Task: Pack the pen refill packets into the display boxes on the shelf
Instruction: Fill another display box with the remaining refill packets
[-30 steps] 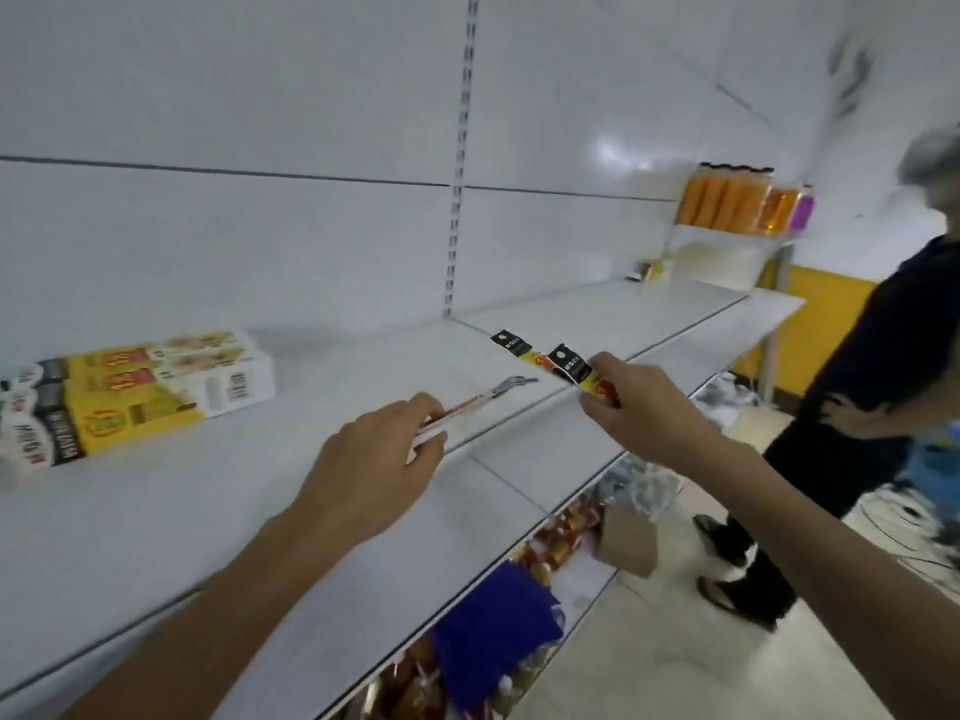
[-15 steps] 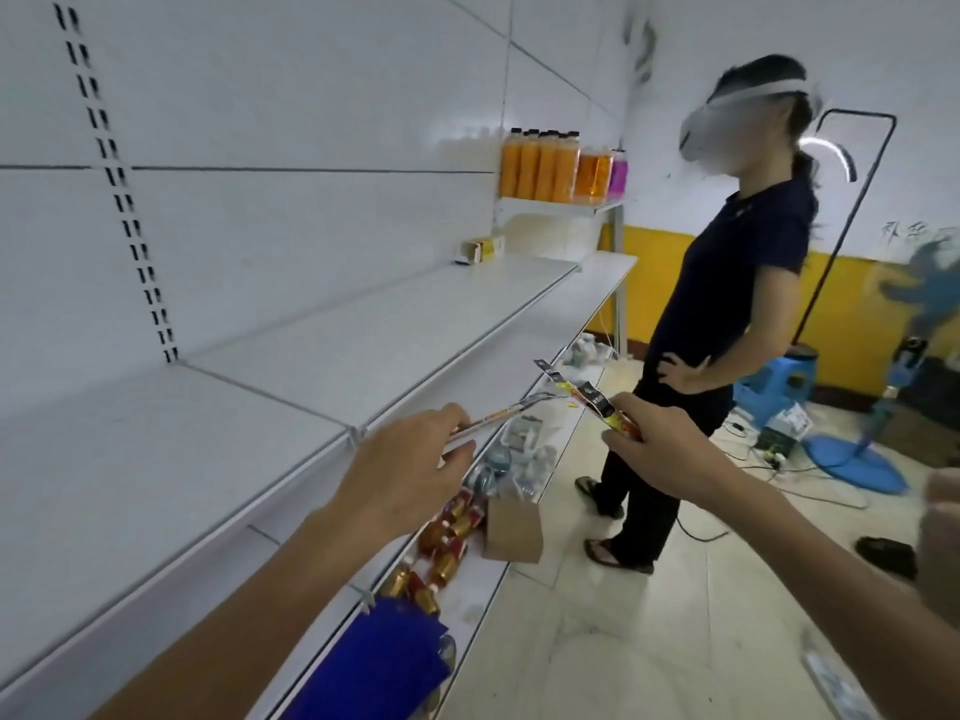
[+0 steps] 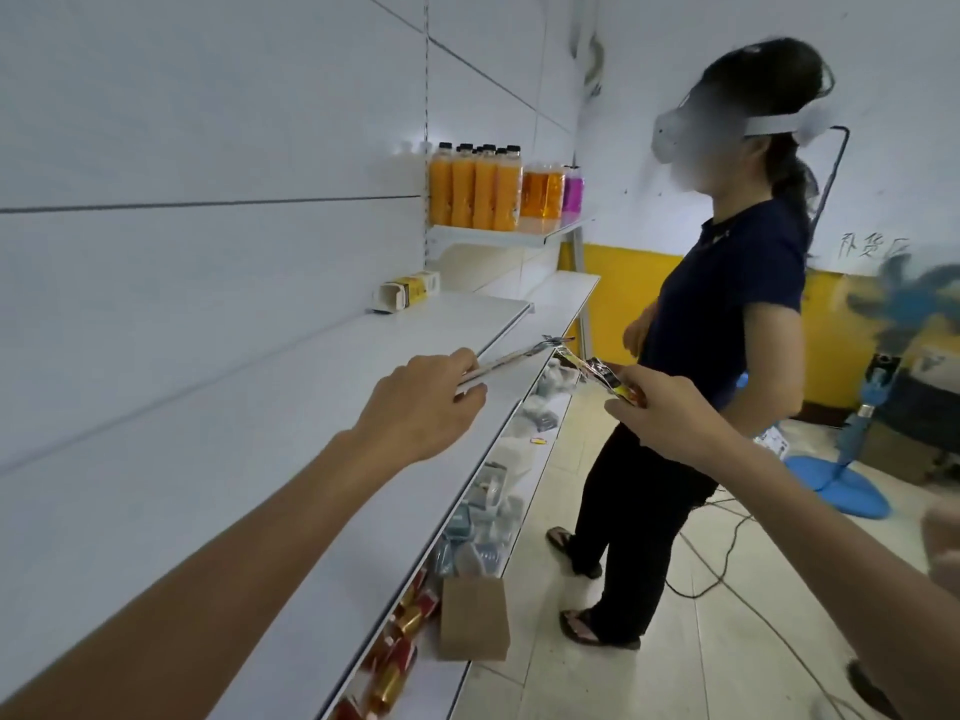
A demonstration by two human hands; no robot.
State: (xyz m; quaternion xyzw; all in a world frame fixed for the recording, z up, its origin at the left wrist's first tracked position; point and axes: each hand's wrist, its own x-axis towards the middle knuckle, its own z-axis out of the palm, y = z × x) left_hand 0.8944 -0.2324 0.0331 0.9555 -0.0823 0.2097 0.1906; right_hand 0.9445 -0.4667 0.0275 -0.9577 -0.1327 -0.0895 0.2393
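I am pinching a slim refill packet point(image 3: 514, 358) with my left hand point(image 3: 421, 407) and gripping a black-and-yellow packet point(image 3: 597, 368) with my right hand point(image 3: 670, 413). A display box point(image 3: 408, 297) is lying on the shelf point(image 3: 260, 459).

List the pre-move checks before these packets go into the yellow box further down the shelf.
1. Left hand grip on the slim refill packet: ok, pinched at its near end.
2. Right hand grip on the black-and-yellow refill packets: ok.
3. Packets apart from each other: cannot tell, their far tips meet or overlap.
4. Display box ready: ok, it lies on its side on the shelf and its near end looks open.
5. Box within reach: probably not ok, it lies well beyond both hands.
6. Bystander out of the way: not ok, standing close beside the right hand.
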